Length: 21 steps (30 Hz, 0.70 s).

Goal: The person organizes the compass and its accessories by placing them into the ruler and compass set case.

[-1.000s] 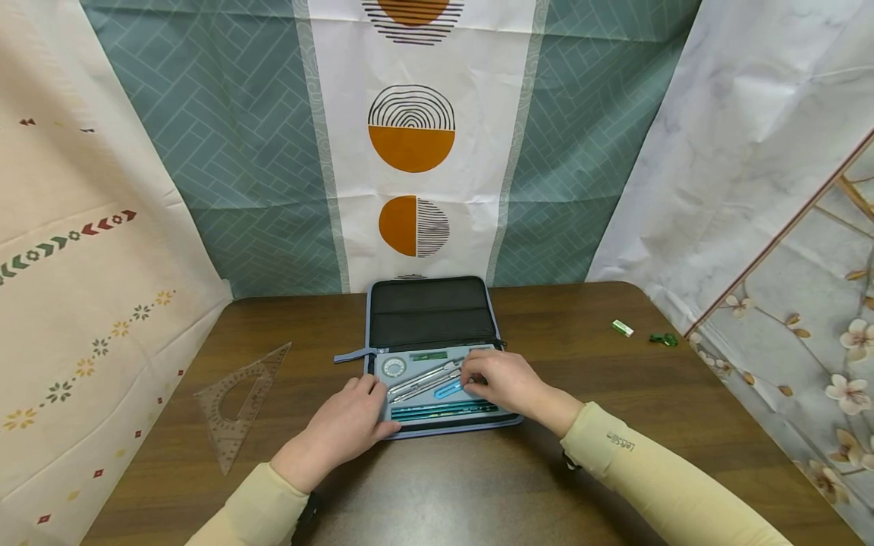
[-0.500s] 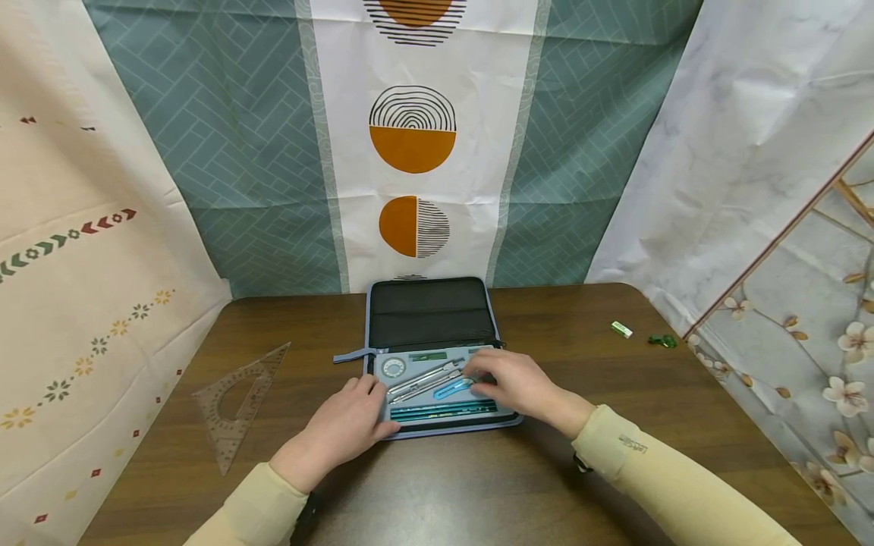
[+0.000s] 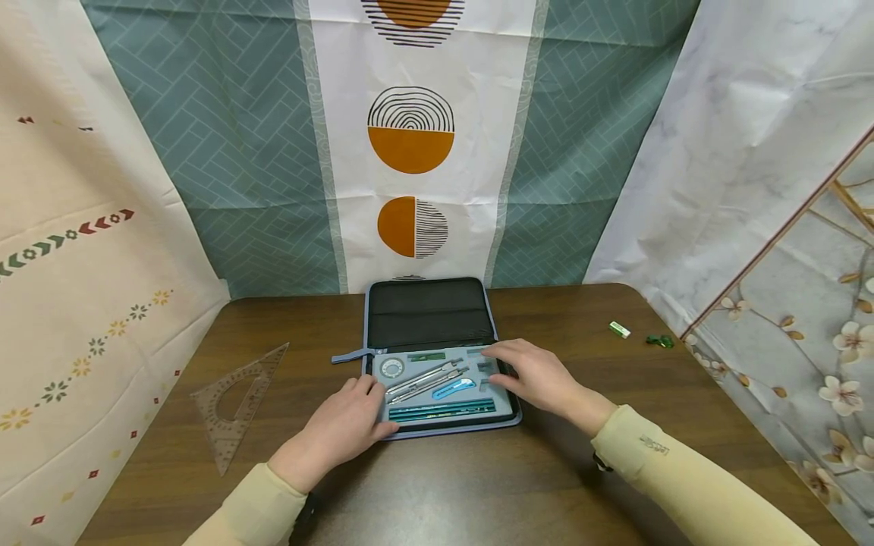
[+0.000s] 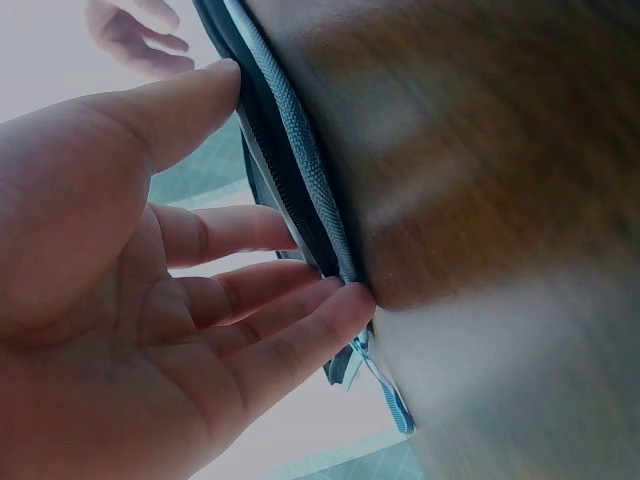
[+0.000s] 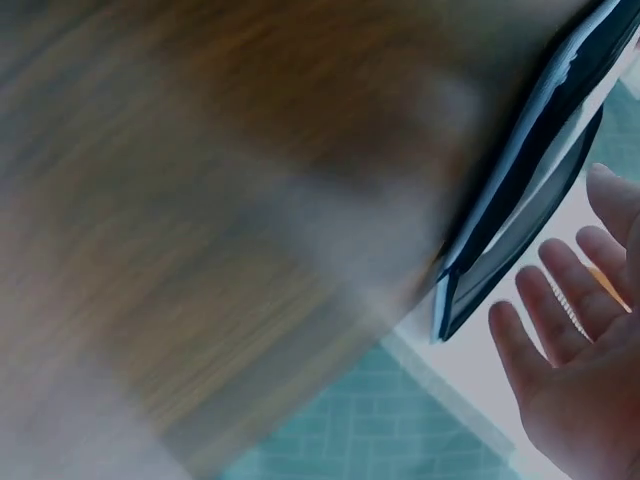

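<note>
A zip case lies unfolded on the table, its grey tray holding drawing tools. Among them are a light-blue utility knife, silver compasses, dark green pencils, a round white piece and a small green strip. My left hand rests at the case's front left corner; in the left wrist view, thumb and fingertips touch its zipped edge. Over the tray's right side hovers my right hand, fingers spread and holding nothing. Some cut-out slots show beside its fingertips.
To the left on the brown table lies a clear set square with a protractor scale. A green and white eraser and a small green object lie at the far right. Patterned curtains hang behind.
My right hand has let go of the light-blue utility knife and drawn back to the right, its fingers spreading. The knife stays in the tray. My left hand has kept its place.
</note>
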Motion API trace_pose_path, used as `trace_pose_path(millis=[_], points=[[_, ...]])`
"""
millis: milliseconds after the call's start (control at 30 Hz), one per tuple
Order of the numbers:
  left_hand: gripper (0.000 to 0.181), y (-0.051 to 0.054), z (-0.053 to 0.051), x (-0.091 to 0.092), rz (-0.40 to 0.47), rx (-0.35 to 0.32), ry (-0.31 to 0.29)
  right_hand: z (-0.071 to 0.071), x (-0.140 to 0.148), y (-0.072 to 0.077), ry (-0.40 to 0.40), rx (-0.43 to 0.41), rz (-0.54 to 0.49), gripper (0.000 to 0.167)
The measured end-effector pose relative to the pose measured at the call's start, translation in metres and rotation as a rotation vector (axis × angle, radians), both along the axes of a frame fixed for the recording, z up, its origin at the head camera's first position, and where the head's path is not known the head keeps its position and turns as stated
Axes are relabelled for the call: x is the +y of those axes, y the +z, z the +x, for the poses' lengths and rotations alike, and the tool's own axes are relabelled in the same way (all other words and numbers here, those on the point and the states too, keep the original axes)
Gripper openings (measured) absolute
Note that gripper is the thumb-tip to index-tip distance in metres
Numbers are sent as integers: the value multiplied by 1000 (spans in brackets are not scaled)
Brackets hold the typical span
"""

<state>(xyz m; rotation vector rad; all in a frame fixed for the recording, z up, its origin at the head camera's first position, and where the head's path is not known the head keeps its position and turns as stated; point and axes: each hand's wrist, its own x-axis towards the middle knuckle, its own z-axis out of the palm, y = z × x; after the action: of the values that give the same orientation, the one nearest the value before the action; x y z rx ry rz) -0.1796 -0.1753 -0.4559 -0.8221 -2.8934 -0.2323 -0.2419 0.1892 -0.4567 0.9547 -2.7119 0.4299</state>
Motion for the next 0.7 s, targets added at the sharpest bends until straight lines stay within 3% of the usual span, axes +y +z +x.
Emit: trace_pose_path(millis=[300, 700], points=[[60, 1, 0, 0, -2, -4, -6, -2, 28, -1, -67, 41, 39, 59], [59, 0, -1, 0, 2, -6, -2, -8, 68, 5, -177, 22, 126, 67]])
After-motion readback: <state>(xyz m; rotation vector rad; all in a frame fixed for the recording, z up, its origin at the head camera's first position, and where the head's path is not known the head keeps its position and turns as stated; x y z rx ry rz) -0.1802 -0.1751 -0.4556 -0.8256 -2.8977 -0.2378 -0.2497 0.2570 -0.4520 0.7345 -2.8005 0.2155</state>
